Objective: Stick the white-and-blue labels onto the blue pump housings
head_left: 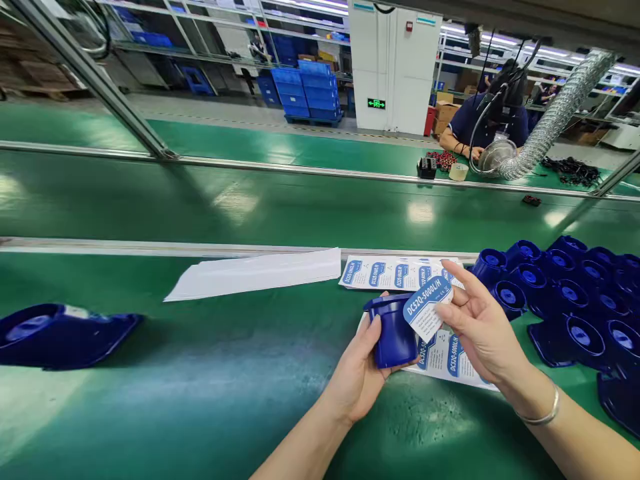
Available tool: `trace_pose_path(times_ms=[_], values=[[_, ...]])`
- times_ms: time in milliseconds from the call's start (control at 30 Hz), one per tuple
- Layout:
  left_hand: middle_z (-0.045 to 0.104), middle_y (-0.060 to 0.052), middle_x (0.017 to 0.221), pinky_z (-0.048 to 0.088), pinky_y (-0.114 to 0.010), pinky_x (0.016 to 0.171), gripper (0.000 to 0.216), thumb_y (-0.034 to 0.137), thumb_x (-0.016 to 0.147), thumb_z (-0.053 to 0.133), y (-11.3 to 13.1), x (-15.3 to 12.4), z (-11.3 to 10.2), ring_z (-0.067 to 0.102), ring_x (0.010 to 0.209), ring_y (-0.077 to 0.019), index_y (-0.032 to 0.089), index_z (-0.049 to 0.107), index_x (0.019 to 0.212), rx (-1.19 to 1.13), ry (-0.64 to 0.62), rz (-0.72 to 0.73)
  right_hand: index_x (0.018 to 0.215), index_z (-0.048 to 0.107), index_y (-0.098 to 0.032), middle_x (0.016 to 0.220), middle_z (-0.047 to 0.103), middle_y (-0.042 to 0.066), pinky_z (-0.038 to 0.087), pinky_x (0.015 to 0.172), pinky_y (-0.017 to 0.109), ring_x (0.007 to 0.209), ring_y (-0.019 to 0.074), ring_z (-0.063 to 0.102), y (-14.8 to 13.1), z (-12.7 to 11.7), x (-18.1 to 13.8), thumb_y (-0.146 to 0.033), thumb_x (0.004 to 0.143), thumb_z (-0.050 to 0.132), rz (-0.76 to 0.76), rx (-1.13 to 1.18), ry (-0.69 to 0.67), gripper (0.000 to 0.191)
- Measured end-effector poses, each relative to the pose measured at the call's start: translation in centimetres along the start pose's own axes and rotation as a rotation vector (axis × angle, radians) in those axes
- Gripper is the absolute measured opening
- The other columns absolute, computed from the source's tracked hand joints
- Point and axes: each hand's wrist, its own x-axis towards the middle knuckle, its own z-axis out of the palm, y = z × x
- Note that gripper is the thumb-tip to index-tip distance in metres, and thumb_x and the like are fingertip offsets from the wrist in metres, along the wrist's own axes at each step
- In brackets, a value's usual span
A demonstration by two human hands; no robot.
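Observation:
My left hand [356, 373] is closed around a dark blue plastic housing [395, 333], held above the green bench with its curved side facing me. Between the thumb and fingers of my right hand [483, 320] is a blue-and-white sticker [428, 308] printed "DC52Q-5000L/H". The sticker overlaps the housing's right edge in view; I cannot tell whether they touch. Beneath my hands lies a sheet of the same labels [453, 360], partly covered. Behind it sits another label sheet [380, 272].
Several blue housings [570, 290] crowd the bench at right. One more housing [65, 337] lies at far left. White paper strips [255, 275] rest near the metal rail [280, 167]. Across the rail, a co-worker [490, 120] sits by a silver duct [560, 113].

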Motion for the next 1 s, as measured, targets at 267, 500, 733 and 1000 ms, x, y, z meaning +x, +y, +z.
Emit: trace_pose_path(times_ms=[267, 500, 733, 1000], values=[[0.050, -0.004, 0.154, 0.047, -0.044, 0.109, 0.081, 0.035, 0.085, 0.074, 0.5, -0.3, -0.1, 0.046, 0.140, -0.0302, 0.037, 0.032, 0.154, 0.065, -0.007, 0.048, 0.086, 0.068, -0.022, 0.083, 0.067, -0.001, 0.053, 0.062, 0.023, 0.068, 0.0116, 0.060, -0.1, -0.6, 0.1, -0.025, 0.074, 0.090, 0.087, -0.033, -0.083, 0.025], [0.053, -0.007, 0.152, 0.041, -0.041, 0.114, 0.084, 0.042, 0.085, 0.076, 0.5, -0.4, 0.4, 0.044, 0.141, -0.0308, 0.032, 0.032, 0.156, 0.161, 0.020, 0.156, 0.089, 0.065, -0.021, 0.085, 0.071, -0.001, 0.055, 0.072, 0.023, 0.075, 0.0118, 0.066, 1.0, -0.1, -0.8, -0.022, 0.074, 0.090, 0.231, -0.015, -0.176, 0.029], [0.050, -0.006, 0.154, 0.041, -0.041, 0.114, 0.085, 0.039, 0.086, 0.075, 0.5, -0.7, 0.8, 0.045, 0.140, -0.0323, 0.031, 0.030, 0.157, 0.182, 0.019, 0.196, 0.083, 0.062, -0.019, 0.075, 0.066, -0.003, 0.049, 0.065, 0.020, 0.066, 0.0092, 0.059, 2.0, 0.0, -1.0, -0.027, 0.074, 0.090, 0.278, -0.039, -0.121, 0.031], [0.045, -0.005, 0.157, 0.039, -0.039, 0.116, 0.083, 0.036, 0.086, 0.076, 0.2, -0.4, 0.6, 0.040, 0.144, -0.0311, 0.033, 0.032, 0.156, 0.189, -0.005, 0.219, 0.084, 0.061, -0.019, 0.071, 0.063, -0.004, 0.048, 0.062, 0.022, 0.063, 0.0103, 0.056, 2.1, -0.1, -0.9, -0.029, 0.072, 0.092, 0.283, -0.057, -0.087, 0.035]])
